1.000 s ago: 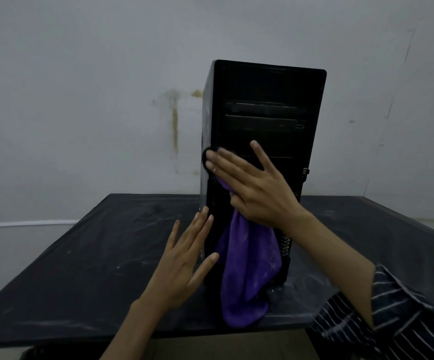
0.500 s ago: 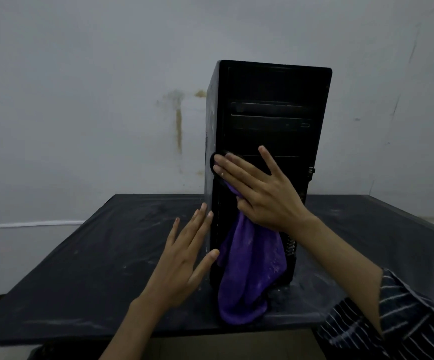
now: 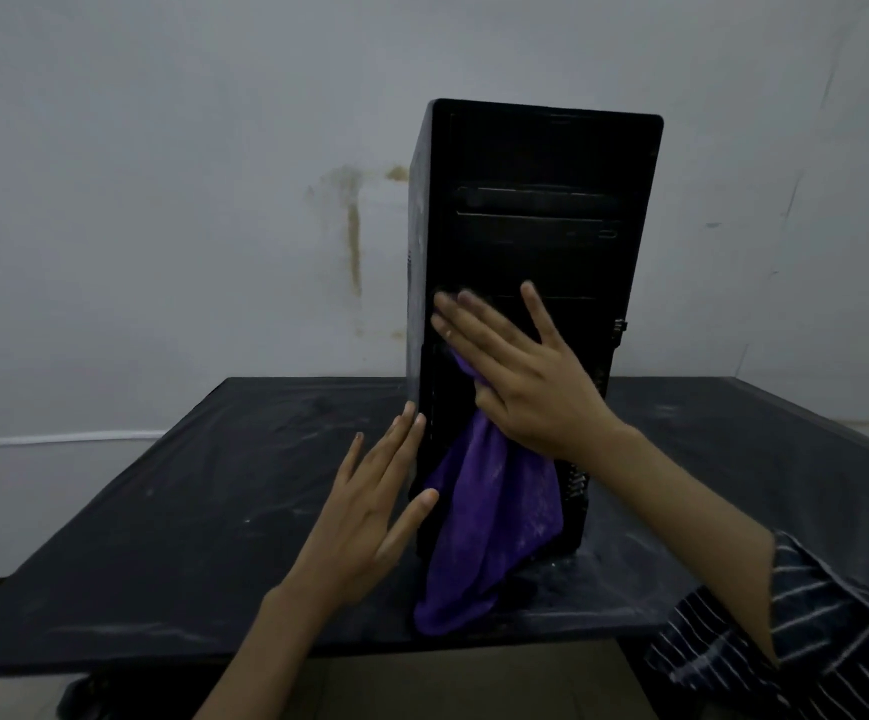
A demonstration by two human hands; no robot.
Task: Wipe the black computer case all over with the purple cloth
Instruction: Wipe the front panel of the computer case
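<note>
From the head view, the black computer case [image 3: 541,163] stands upright on the dark tabletop [image 3: 214,511], its front panel facing the camera. The right hand [image 3: 531,387] presses the purple cloth [image 3: 494,517] flat against the middle of that panel. Its grip is released, with the fingers straight and spread over the cloth rather than curled round it. The rest of the cloth hangs loose down the lower front to the tabletop's near edge. The left hand [image 3: 370,511] is also released and flat, set at the case's lower left corner as if to steady it, though firm contact cannot be told. The cloth carries pale dust, and pale specks show on the case's left side. By that, the wipe looks to be partway across the front. The upper front, top, sides and hidden back probably remain to be done.
</note>
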